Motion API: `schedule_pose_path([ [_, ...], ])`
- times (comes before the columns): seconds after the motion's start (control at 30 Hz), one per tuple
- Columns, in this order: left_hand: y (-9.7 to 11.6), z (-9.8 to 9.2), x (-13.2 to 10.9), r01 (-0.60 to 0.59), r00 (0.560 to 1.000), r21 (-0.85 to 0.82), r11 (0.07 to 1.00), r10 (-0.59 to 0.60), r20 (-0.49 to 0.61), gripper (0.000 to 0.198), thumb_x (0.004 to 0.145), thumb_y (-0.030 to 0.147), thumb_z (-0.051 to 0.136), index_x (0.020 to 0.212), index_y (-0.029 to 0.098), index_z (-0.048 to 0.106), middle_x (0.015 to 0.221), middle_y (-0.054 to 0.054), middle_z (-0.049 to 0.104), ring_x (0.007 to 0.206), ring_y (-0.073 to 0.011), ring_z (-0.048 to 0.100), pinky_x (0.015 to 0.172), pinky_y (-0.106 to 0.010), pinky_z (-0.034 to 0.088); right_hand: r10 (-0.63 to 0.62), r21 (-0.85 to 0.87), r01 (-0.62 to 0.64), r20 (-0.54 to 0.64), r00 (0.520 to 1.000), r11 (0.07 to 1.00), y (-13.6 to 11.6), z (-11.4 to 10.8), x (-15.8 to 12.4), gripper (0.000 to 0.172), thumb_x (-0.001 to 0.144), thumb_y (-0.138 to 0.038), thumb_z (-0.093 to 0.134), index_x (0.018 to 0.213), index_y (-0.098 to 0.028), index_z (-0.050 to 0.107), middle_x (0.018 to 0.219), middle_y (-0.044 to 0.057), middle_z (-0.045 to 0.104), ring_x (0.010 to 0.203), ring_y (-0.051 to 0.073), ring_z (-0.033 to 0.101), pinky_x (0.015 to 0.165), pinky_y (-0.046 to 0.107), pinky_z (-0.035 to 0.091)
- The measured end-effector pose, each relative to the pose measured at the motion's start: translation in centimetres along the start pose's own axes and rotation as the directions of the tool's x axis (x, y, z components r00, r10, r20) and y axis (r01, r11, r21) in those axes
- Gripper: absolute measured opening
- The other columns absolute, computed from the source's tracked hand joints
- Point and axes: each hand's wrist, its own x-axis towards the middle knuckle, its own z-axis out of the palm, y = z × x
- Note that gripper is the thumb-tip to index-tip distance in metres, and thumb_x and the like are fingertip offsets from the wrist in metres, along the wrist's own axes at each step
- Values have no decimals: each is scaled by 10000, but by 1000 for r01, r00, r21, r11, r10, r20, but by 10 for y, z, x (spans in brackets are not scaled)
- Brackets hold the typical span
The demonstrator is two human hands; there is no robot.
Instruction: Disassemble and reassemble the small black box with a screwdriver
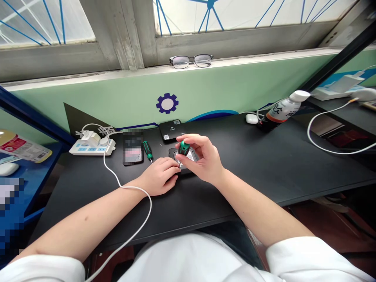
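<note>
On the table (264,164) in the head view lies a dark device (185,170), the right hand (202,158) above it, grip closed round a green-topped screwdriver (184,148), shaft downward. The left hand (160,176) rests at the device's left; whether its grip holds anything, I cannot tell. A second screwdriver (147,149) lies just beyond.

Things are carried by a black table (282,164), on which an opened black device (191,155) is laid. At nine o'clock from it, a phone (133,150) and, farther out, a white power strip (94,150) are placed; between nine and ten, a green-and-black screwdriver (147,149). A flat black cover (170,130) is set at eleven, a small white case (252,118) and a bottle (280,111) at two.
</note>
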Motion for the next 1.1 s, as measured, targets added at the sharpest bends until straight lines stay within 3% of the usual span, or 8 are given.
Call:
schedule_pose_path([
  [0.13,0,0,0,15,1000,-24,1000,-14,24,227,1003,142,571,1190,211,679,1143,-108,757,1102,-264,721,954,-445,601,-14,71,9,63,998,997,-2,-2,-1,392,1060,-145,540,1424,-291,521,1465,132,682,1250,232,769,1039,472,674],
  [0.23,-1,0,0,-22,1000,-17,1000,22,-18,193,1007,139,579,1166,198,670,1122,-110,758,1079,-268,719,914,-435,604,-69,-2,70,112,991,998,-4,-6,2,417,1056,-124,473,1432,-294,537,1472,140,640,1368,264,680,1076,521,647],
  [0.37,-1,1,1,-24,999,3,1000,24,-25,191,1001,134,579,1156,194,673,1108,-113,756,1035,-264,711,890,-430,610,-138,-183,149,70,988,972,-3,-7,8,393,982,-233,716,1352,-309,607,1190,92,605,1122,255,672,851,435,670],
  [0.47,-2,1,1,-20,999,6,1000,20,-27,168,998,134,580,1120,199,676,1095,-109,754,1020,-261,708,885,-431,610,-139,-201,142,33,990,969,-1,-4,8,445,954,-234,767,1349,-337,591,1086,52,574,972,218,638,743,381,632],
  [0.67,0,0,2,-41,998,0,999,41,-38,160,1008,131,584,1120,200,676,1086,-101,762,1028,-248,722,885,-414,606,-80,-107,78,-18,997,991,-1,-1,5,577,939,-145,718,1435,-365,520,1200,59,614,950,198,640,769,375,604],
  [1.1,1,-2,3,-31,995,31,999,34,-92,134,998,120,597,1017,205,698,1083,-106,768,1016,-247,728,864,-413,610,-19,-61,14,-82,996,998,-3,-3,5,526,948,-190,753,1403,-358,549,1215,59,594,965,188,637,737,350,604],
])
